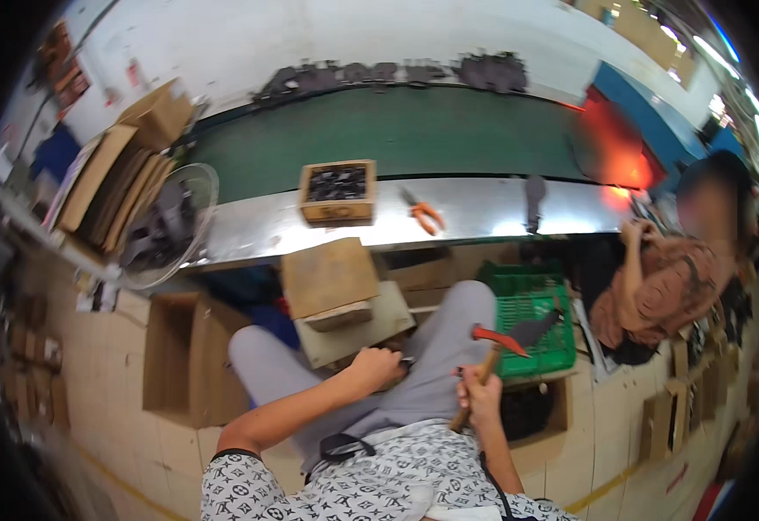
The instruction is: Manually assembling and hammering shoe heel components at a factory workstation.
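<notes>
My right hand (481,398) is wrapped round the wooden handle of a hammer (489,361), raised above my right thigh with its red head uppermost. My left hand (376,369) is closed between my knees. Something small and dark shows at its fingertips, too little of it to name. Just ahead of that hand is a pale board (388,317) with a cardboard-covered block (331,282) on top. To the right of the hammer head, a dark flat piece (535,331) lies over a green plastic crate (527,300).
Ahead runs a green conveyor belt (388,130) with a metal ledge (483,208). On the ledge are a wooden box (338,211) of small dark parts and orange-handled pliers (425,217). Cardboard boxes (171,360) stand at left. A co-worker (666,286) sits at right.
</notes>
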{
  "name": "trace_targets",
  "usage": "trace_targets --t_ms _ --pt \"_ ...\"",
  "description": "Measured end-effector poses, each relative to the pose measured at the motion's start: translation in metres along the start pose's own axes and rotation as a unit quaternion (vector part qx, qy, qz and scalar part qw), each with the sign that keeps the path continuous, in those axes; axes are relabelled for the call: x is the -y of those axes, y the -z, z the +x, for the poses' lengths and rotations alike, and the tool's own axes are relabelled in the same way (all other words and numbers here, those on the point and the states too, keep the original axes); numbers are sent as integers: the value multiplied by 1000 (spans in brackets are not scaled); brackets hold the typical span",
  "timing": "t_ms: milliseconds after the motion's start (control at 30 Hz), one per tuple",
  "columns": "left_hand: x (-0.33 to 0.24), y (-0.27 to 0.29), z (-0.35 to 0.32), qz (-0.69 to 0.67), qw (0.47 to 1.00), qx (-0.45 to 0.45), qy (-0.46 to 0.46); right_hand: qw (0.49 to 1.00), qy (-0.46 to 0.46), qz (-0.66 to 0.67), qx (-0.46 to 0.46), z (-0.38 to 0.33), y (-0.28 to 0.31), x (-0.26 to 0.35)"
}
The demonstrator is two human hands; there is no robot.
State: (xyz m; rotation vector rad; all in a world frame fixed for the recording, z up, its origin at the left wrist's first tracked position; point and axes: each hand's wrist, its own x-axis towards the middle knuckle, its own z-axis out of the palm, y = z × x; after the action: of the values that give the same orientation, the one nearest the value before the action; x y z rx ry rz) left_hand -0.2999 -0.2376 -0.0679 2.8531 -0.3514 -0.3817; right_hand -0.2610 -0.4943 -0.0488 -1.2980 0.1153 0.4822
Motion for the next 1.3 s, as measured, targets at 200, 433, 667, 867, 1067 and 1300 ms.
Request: trace_targets --t_ms 200,433,667,867,1067,1300 --pt "11 147 -103 -494 856 -106 110 994 107 36 -3 -9 -7 23" --pt "12 78 -100 -762 478 -425 102 983 164 -64 50 3 -48 64" --pt "12 -2 -31 -826 299 -426 214 953 140 -142 226 88 -149 81" --pt "35 9 -45 -595 550 -391 437 916 192 -251 247 173 -227 67" --pt "99 54 -31 -159 728 -581 327 864 267 -343 256 223 -263 57" --pt "190 85 43 -404 780 -446 172 842 277 -369 279 229 -274 52"
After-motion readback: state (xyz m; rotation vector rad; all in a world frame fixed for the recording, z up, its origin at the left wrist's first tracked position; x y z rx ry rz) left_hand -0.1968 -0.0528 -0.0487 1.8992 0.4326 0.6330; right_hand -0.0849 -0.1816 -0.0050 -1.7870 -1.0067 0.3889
